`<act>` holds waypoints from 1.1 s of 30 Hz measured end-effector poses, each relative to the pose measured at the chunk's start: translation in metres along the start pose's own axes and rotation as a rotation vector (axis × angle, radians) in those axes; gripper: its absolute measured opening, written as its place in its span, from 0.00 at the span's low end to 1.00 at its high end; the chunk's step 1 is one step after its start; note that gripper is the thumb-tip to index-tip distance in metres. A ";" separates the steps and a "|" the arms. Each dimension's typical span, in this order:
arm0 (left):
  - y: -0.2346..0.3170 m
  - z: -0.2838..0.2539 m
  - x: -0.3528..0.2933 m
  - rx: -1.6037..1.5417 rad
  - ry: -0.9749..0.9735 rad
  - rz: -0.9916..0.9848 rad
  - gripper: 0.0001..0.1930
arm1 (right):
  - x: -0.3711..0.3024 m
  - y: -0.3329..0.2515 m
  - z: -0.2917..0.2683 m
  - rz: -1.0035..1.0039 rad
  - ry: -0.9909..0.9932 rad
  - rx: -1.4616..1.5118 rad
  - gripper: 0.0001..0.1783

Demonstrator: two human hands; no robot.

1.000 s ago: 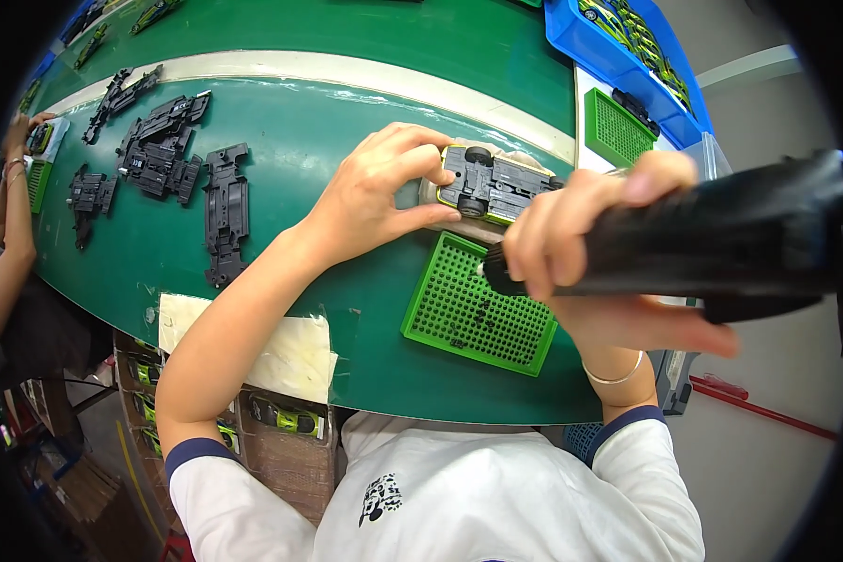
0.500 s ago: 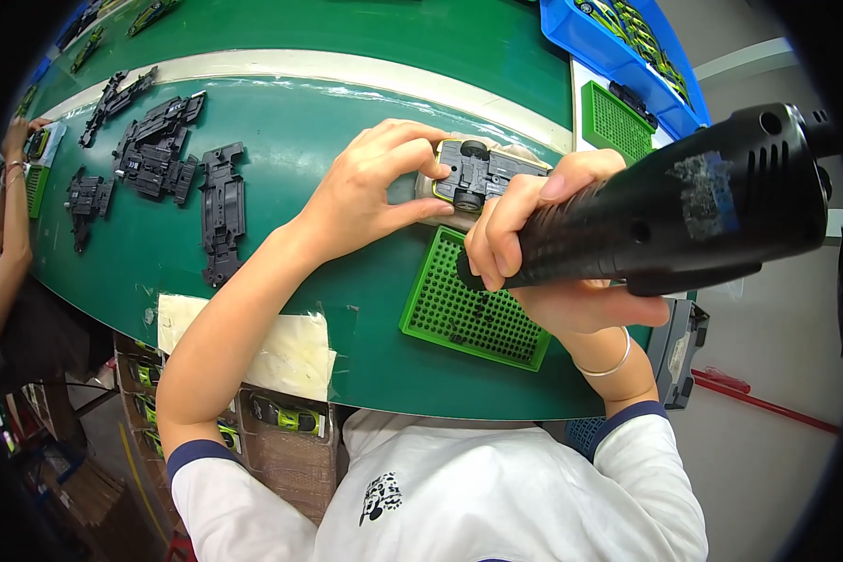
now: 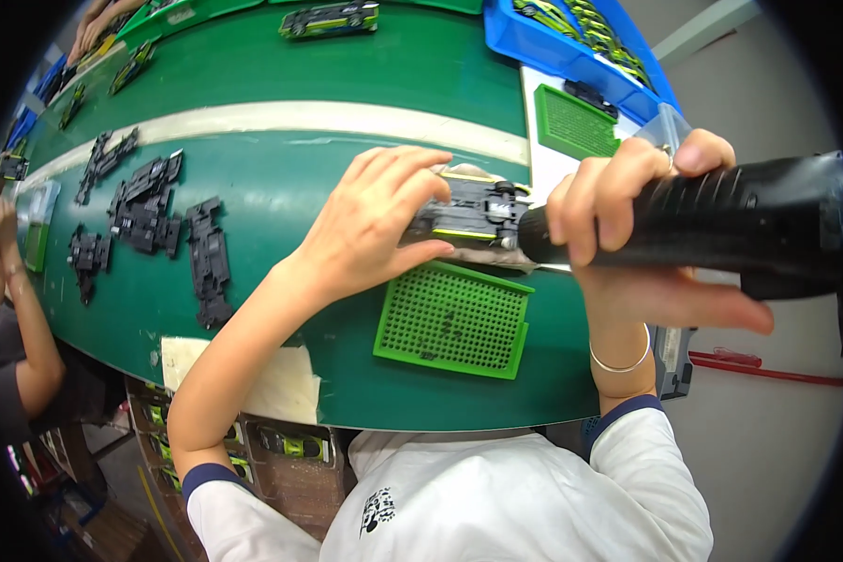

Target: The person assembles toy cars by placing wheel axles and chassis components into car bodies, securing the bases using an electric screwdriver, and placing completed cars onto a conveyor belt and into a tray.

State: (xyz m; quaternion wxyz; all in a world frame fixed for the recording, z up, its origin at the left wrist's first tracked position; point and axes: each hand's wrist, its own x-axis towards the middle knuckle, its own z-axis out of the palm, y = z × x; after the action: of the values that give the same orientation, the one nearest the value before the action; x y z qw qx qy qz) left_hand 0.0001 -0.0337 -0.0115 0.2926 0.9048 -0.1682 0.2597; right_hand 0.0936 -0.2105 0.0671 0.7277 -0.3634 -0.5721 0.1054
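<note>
An upside-down toy car (image 3: 480, 208) lies on a pale cloth pad, its black chassis facing up and yellow-green body edges showing. My left hand (image 3: 370, 220) grips its left end between thumb and fingers. My right hand (image 3: 618, 211) is wrapped round a black power screwdriver (image 3: 721, 220), held nearly level. The screwdriver's front end is beside the car's right end; whether they touch I cannot tell. Just nearer to me sits a green perforated tray (image 3: 454, 318) with a few small dark pieces in its holes.
Loose black chassis parts (image 3: 145, 201) lie on the green table at left. Beyond the white strip (image 3: 300, 117) rests another upturned car (image 3: 330, 19). A blue bin (image 3: 571, 47) of cars and a second green tray (image 3: 571, 122) stand far right. A co-worker's arm (image 3: 23, 309) is at left.
The view has shifted. The car's wheels now show at its right end instead of its left. My right hand and the screwdriver have moved right, and the screwdriver lies more level.
</note>
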 end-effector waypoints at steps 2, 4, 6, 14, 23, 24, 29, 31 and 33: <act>0.007 0.005 0.014 0.024 -0.072 0.028 0.20 | 0.003 -0.005 -0.013 -0.053 0.087 -0.046 0.53; 0.009 0.012 0.024 0.003 -0.151 0.018 0.19 | -0.001 0.003 -0.031 -0.048 0.124 -0.042 0.52; 0.005 0.018 0.028 -0.005 -0.181 0.021 0.20 | -0.008 0.006 -0.031 0.100 0.256 -0.119 0.50; 0.005 0.026 0.029 0.007 -0.156 0.001 0.22 | -0.011 0.007 -0.030 0.296 0.259 -0.264 0.47; -0.001 0.033 0.019 -0.103 -0.022 -0.036 0.28 | -0.022 0.017 -0.029 0.379 0.252 -0.241 0.49; -0.002 0.033 0.019 -0.101 -0.025 -0.036 0.28 | -0.021 0.017 -0.028 0.378 0.254 -0.238 0.49; -0.001 0.034 0.019 -0.106 0.002 -0.040 0.29 | -0.021 0.018 -0.029 0.378 0.255 -0.200 0.49; -0.001 0.033 0.019 -0.088 -0.017 -0.032 0.31 | -0.021 0.019 -0.031 0.364 0.240 -0.195 0.49; 0.003 0.026 0.023 -0.066 -0.031 -0.031 0.33 | -0.019 0.016 -0.034 0.350 0.218 -0.185 0.49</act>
State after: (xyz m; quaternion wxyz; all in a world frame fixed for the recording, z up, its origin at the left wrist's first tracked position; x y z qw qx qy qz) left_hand 0.0267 -0.0556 -0.0148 0.3237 0.9011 -0.1673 0.2351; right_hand 0.1224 -0.2239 0.0392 0.7193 -0.5316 -0.4256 0.1375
